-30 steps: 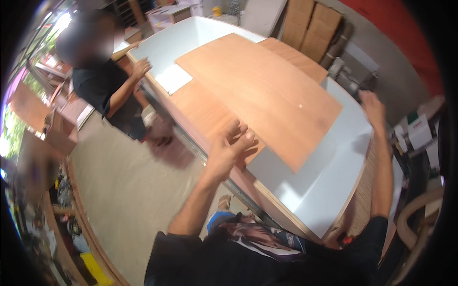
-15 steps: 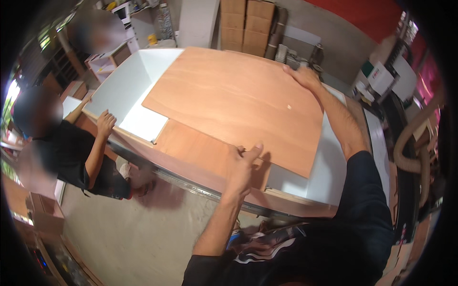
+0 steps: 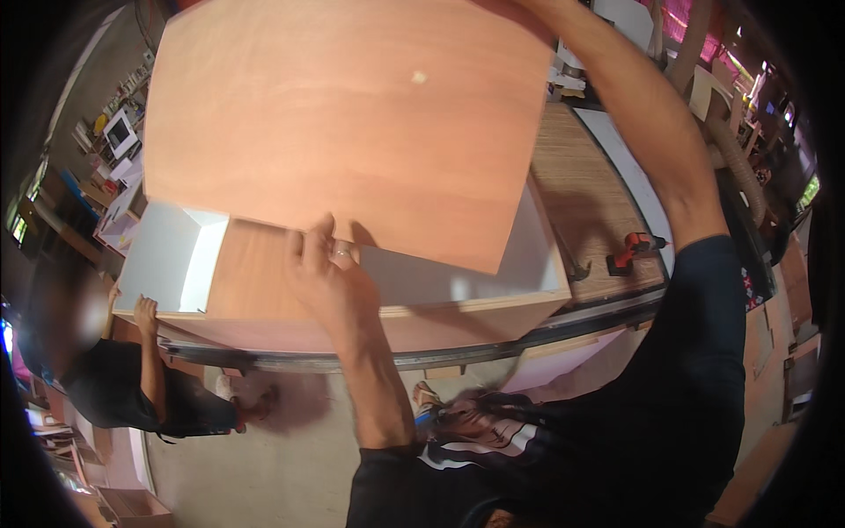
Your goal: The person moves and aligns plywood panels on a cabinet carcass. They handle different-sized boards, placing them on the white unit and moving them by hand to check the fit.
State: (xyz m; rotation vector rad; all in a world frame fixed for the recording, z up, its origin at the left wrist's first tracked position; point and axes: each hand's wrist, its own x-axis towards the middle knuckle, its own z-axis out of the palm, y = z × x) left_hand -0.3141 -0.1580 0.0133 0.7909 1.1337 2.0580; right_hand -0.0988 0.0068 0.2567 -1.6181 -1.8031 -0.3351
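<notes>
A large plywood panel [image 3: 352, 123] is raised and tilted above a long open wooden box [image 3: 475, 310] with white inner walls. My left hand [image 3: 339, 273] grips the panel's near edge, thumb on top and fingers curled at the edge. My right arm reaches to the panel's far right corner; only the base of my right hand [image 3: 535, 7] shows at the upper rim, its fingers hidden. Under the panel, a plywood piece [image 3: 264, 264] covers the middle of the box between the white compartments.
A co-worker [image 3: 110, 378] stands at the box's left end, a hand [image 3: 146, 312] on its rim. To the right, a red cordless drill [image 3: 632, 253] and a hammer-like tool [image 3: 576, 264] lie on a wood-grain surface [image 3: 590, 194]. A dark metal rail [image 3: 440, 356] runs along the near side.
The panel has been lifted from the box and tilted, its far side higher. My left hand has closed on its near edge. My view has swung right, bringing the drill into sight.
</notes>
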